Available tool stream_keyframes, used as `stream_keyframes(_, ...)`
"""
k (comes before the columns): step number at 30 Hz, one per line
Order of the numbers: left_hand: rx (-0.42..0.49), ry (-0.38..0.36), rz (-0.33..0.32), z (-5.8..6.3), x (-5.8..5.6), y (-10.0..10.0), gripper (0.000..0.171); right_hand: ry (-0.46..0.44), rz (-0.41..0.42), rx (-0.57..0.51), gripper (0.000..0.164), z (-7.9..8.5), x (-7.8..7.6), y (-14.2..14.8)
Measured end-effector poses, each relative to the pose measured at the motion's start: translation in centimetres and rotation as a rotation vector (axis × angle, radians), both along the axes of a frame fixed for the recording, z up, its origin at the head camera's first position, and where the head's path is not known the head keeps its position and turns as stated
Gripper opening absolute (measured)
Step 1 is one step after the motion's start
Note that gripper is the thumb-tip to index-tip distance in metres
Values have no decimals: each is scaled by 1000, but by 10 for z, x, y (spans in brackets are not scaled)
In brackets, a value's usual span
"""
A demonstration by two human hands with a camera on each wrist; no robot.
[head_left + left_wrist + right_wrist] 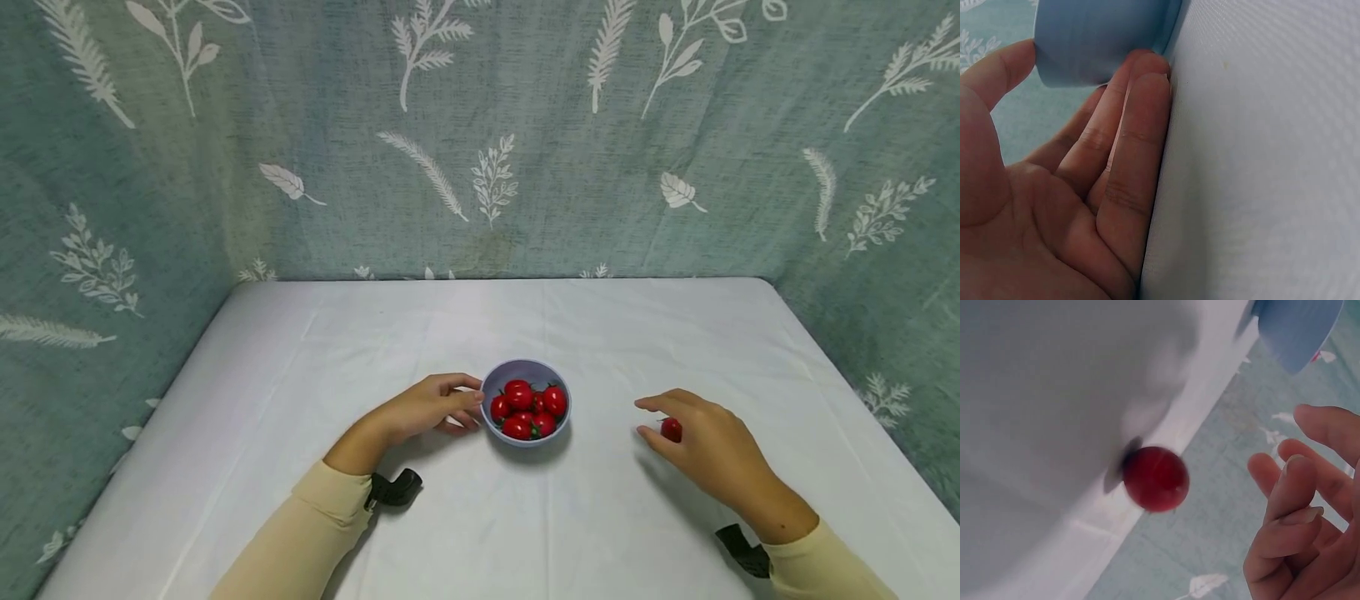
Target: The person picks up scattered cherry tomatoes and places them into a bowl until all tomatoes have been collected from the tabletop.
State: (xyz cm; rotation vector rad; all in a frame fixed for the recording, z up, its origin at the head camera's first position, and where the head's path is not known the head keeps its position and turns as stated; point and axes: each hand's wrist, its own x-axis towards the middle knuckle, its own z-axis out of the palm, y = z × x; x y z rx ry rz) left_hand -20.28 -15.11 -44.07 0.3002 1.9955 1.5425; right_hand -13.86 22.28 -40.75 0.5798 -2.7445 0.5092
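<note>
A small blue-grey bowl [527, 369] holds several red cherry tomatoes [517, 395] with green stem ends. At its left side is my left hand [431, 407]; in the left wrist view the thumb meets the bowl's wall [1097, 44], and the extended fingers reach toward its base along the tabletop. To the right of the bowl, a single cherry tomato [671, 430] is partly hidden by my right hand [708, 437]. The right wrist view shows this tomato [1157, 479] on the white cloth, apart from the loosely bent fingers, which hold nothing.
White cloth [465, 533] covers the table, whose far edge meets a green leaf-patterned curtain [330, 233]. The curtain also hangs along the left and right sides. Black wrist straps or mounts [397, 487] show at both cream sleeves [300, 533].
</note>
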Motion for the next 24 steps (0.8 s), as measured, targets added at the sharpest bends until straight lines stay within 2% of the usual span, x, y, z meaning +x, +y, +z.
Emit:
stream_keyframes(3,-8,2,5,1,0,0,49,37,-2,13,33,-2,0,5)
stream_keyframes(7,-8,0,3,-1,0,0,50,36,-11,15,34,-4,0,10)
stream_keyframes(19,-29,14,11,-3,-1,0,53,-105,-68,40,37,-1,0,19)
stream_keyframes(24,-25,8,14,-2,-1,1,54,-137,-79,39,39,-3,0,25)
